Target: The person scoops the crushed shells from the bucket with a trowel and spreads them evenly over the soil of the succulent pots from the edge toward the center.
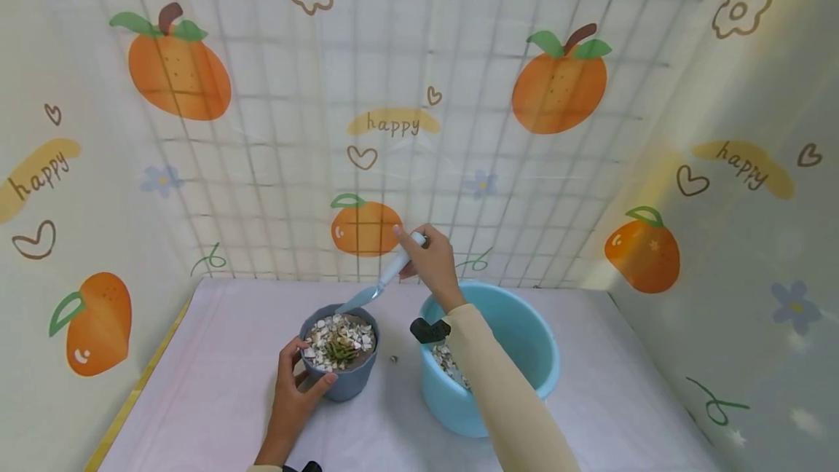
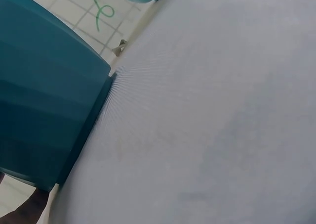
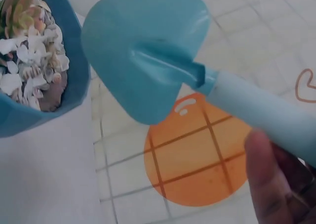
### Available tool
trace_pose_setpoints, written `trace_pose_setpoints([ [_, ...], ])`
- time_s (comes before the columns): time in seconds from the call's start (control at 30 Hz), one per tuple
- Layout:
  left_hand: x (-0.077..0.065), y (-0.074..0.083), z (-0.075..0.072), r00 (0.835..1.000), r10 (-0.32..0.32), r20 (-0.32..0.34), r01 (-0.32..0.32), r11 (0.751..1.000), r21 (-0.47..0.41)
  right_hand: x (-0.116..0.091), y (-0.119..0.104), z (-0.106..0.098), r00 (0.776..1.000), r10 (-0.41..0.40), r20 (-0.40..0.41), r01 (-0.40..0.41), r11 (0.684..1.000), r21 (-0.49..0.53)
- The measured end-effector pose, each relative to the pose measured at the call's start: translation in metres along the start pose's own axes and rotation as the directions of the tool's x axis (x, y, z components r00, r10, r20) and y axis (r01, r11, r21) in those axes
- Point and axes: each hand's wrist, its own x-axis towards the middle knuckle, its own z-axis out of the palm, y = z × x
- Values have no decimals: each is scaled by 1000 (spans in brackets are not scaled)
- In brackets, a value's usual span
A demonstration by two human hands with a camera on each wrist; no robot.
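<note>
My left hand (image 1: 291, 393) grips the side of a blue-grey flower pot (image 1: 349, 384), thumb in front and fingers on its left rim. White shell-like chips (image 1: 324, 329) cover most of its soil around a small succulent (image 1: 341, 352). In my right hand (image 1: 432, 261) is the pale handle of a light-blue trowel (image 1: 401, 262), slanting down to the left. The blade meets the pot's far rim in the head view. Up close, the right wrist view shows that blade (image 3: 143, 41) bare, beside the pot wall (image 3: 81, 85). The left wrist view has the pot's side (image 2: 44, 85).
A light-blue tub (image 1: 452, 408) stands right of the pot, under my right forearm, with more chips (image 1: 448, 364) inside. One small chip (image 1: 393, 359) lies on the white cloth (image 1: 387, 428) between them. Behind rises a printed curtain (image 1: 275, 166) over a wire grid.
</note>
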Motion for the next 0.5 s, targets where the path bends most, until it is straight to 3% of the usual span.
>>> trace_pose_setpoints([
  [0.3, 1, 6, 2, 999, 8, 37, -8, 1000, -2, 3, -1, -20, 999, 22, -41, -19, 996, 82],
  [0.5, 15, 40, -10, 991, 122, 50, -124, 991, 55, 3, -11, -50, 998, 23, -62, -14, 989, 144],
])
